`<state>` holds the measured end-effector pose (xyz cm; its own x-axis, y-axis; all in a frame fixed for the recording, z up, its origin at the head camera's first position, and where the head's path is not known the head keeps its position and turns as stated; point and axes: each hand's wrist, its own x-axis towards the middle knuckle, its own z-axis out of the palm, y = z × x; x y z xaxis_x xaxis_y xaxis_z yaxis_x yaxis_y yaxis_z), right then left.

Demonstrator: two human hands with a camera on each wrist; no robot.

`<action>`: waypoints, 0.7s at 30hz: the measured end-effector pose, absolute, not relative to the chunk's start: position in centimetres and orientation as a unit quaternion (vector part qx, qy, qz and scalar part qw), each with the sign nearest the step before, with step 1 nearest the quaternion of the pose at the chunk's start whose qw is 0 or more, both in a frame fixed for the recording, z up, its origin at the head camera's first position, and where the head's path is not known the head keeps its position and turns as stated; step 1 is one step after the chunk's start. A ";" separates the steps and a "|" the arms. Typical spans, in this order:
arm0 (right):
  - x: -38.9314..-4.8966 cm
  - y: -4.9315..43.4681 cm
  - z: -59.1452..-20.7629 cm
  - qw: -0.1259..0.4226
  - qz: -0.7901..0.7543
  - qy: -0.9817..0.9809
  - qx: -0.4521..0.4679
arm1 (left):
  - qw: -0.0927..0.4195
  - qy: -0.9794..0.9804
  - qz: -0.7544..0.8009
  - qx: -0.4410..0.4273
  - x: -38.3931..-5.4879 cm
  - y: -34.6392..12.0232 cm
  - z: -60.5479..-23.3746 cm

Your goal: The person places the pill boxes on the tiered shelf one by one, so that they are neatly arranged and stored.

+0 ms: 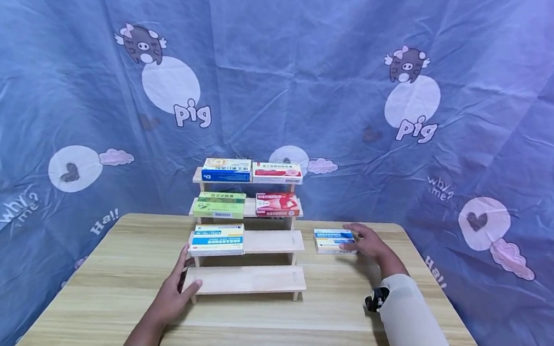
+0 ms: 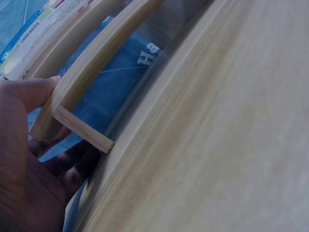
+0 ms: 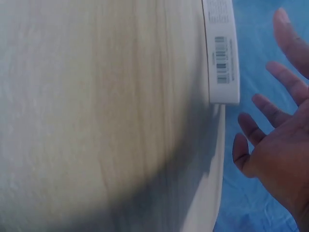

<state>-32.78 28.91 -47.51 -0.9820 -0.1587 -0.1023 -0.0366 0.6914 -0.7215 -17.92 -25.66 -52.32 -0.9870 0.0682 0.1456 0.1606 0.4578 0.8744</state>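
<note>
A four-step wooden display rack [image 1: 247, 281] stands on the table. At the left end of its lowest step is my left hand [image 1: 171, 294], holding the board; the left wrist view has the thumb [image 2: 41, 92] on the step and the other fingers below, near a leg. A blue-and-white medicine box [image 1: 331, 240] lies flat to the right of the rack. My right hand [image 1: 368, 243] hovers around that box's right end, and in the right wrist view its fingers [image 3: 273, 111] are spread beside the white box side with a barcode [image 3: 224, 58].
The rack's top step bears a blue-white box [image 1: 226, 169] and a red-white box [image 1: 277, 173]. Below them lie a green box [image 1: 220, 205] and a red box [image 1: 276, 204]. Another blue-white box [image 1: 218, 239] overhangs the third step's left part. A blue curtain [image 1: 284, 86] hangs behind the table.
</note>
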 end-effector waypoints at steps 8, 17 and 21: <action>-33.3 29.5 -48.4 0.100 -0.393 0.913 -0.054 | 0.044 -0.855 -0.513 -0.066 -17.8 -25.7 -52.3; -33.7 29.9 -49.5 0.084 -0.383 0.918 -0.062 | 0.036 -0.852 -0.519 -0.062 -17.8 -25.7 -52.1; -33.8 29.9 -49.9 0.079 -0.378 0.921 -0.056 | 0.035 -0.852 -0.519 -0.062 -17.8 -25.7 -52.1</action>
<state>-33.77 29.87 -49.87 -0.9812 -0.1635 -0.1025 -0.0442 0.7078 -0.7050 -17.79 -25.69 -52.11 -0.9899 0.0695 0.1238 0.1419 0.4538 0.8797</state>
